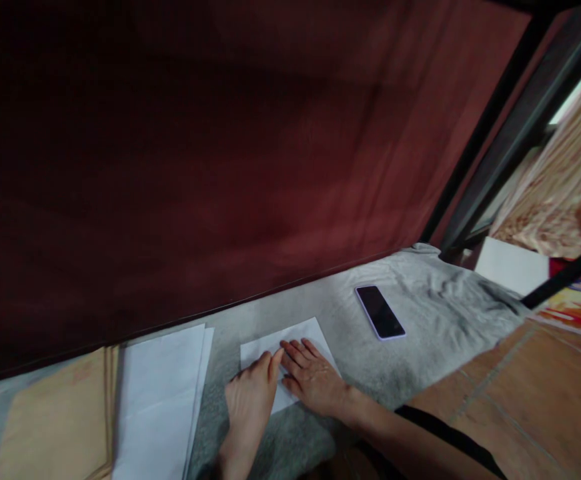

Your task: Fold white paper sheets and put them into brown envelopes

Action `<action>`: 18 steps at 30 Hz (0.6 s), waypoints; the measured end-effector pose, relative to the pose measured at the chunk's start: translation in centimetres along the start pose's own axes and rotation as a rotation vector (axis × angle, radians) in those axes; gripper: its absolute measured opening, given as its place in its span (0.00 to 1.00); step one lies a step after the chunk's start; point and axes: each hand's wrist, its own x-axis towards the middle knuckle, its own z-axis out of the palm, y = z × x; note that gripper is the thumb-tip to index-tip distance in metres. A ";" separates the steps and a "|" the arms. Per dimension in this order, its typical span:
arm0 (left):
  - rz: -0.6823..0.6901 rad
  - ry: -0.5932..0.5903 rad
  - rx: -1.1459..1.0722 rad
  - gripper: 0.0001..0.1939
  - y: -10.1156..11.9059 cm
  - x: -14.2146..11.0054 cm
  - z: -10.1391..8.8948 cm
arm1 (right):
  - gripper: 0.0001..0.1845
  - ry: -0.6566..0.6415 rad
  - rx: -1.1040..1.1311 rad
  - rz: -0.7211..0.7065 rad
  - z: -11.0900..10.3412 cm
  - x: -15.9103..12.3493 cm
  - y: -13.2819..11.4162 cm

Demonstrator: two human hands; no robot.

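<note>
A small white sheet of paper [304,329], perhaps folded, lies on a grey cloth in front of me. My right hand [314,381] rests flat on it, palm down and fingers stretched toward its far left part. Close beside it, my left hand [251,387] is closed over the paper's left side, with the thumb reaching toward the right fingertips. Its curled fingers hide whatever they may hold. Left of my hands is a stack of larger white sheets [157,400]. Brown paper envelopes or folders [60,413] lie farther left.
A phone with a light purple edge [380,312] lies right of the paper on the grey cloth [425,287]. A dark red panel [250,167] rises behind. Dark metal bars [490,133], a white box [513,265] and brown floor tiles [535,393] are at the right.
</note>
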 end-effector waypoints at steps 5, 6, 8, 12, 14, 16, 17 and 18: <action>0.139 0.245 0.026 0.28 0.1 -0.1 3.1 | 0.28 -0.002 -0.002 -0.011 -0.2 0.0 0.1; 0.168 0.252 0.021 0.30 0.0 -0.2 4.0 | 0.28 0.002 -0.003 -0.006 -0.2 0.0 0.1; 0.220 0.220 0.009 0.32 -0.3 -0.5 5.8 | 0.29 0.009 -0.008 0.004 -0.2 0.0 0.0; 0.207 0.186 0.014 0.36 -0.8 -0.9 8.0 | 0.29 0.036 -0.026 -0.003 0.1 -0.2 0.1; 0.197 0.193 0.020 0.37 -0.8 -0.9 8.3 | 0.29 0.052 -0.041 -0.004 0.2 -0.4 0.4; 0.176 0.210 0.022 0.39 -0.7 -1.0 8.3 | 0.29 0.053 -0.059 0.008 0.2 -0.6 1.1; 0.156 0.221 0.021 0.40 -0.7 -1.1 8.3 | 0.29 0.049 -0.071 0.023 0.2 -0.7 1.5; 0.138 0.232 0.020 0.41 -0.7 -1.2 8.2 | 0.29 0.046 -0.083 0.041 0.2 -0.9 2.0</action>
